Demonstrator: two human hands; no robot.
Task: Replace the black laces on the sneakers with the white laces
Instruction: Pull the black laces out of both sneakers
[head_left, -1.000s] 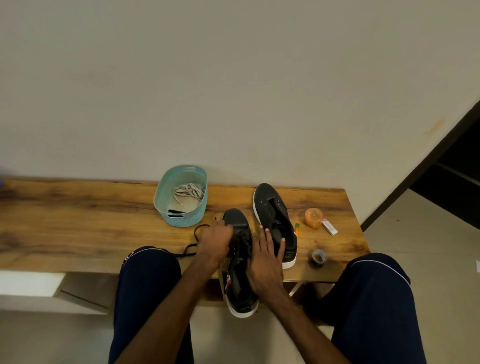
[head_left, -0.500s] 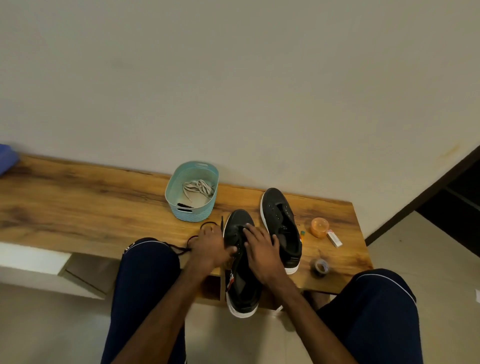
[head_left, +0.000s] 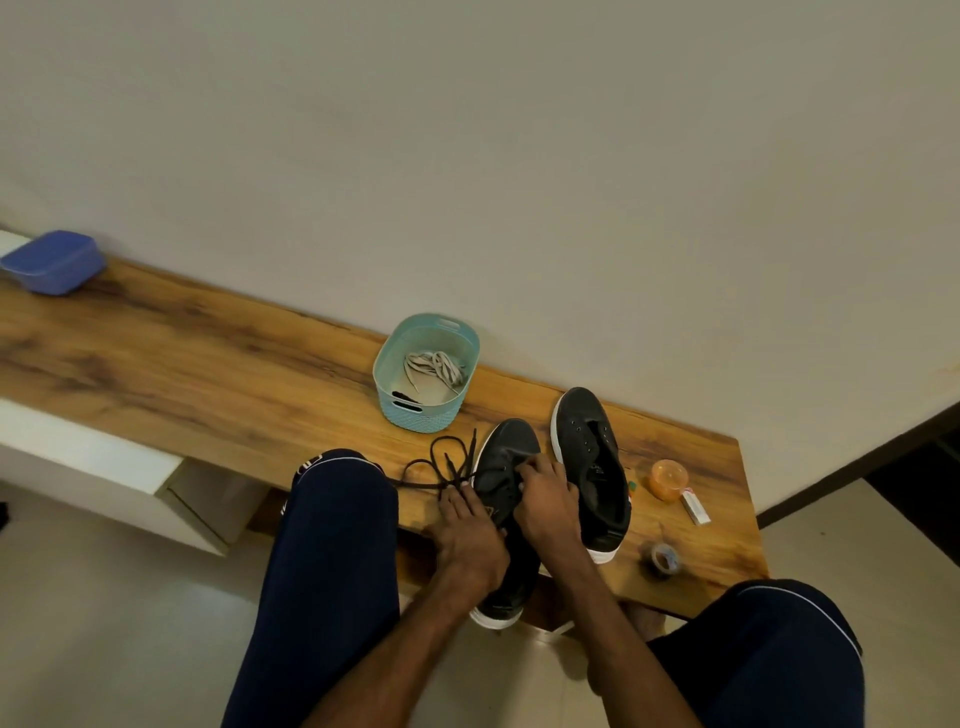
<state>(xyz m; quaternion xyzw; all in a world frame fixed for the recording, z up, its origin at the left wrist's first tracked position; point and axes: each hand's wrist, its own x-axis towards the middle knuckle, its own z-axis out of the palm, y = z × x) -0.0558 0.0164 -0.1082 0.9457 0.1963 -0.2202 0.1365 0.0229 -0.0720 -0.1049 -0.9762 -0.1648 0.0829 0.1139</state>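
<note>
Black lace (head_left: 451, 470) looser; left hand (head_left: 467, 540) pinches it, right hand (head_left: 545, 499) grips sneaker (head_left: 506, 447)

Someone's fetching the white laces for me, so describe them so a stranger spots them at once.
On the long wooden bench against the wall, a small teal basket stands beyond and left of the two black sneakers. The white laces lie tangled inside it; the black lace trails loose on the bench instead.
</note>
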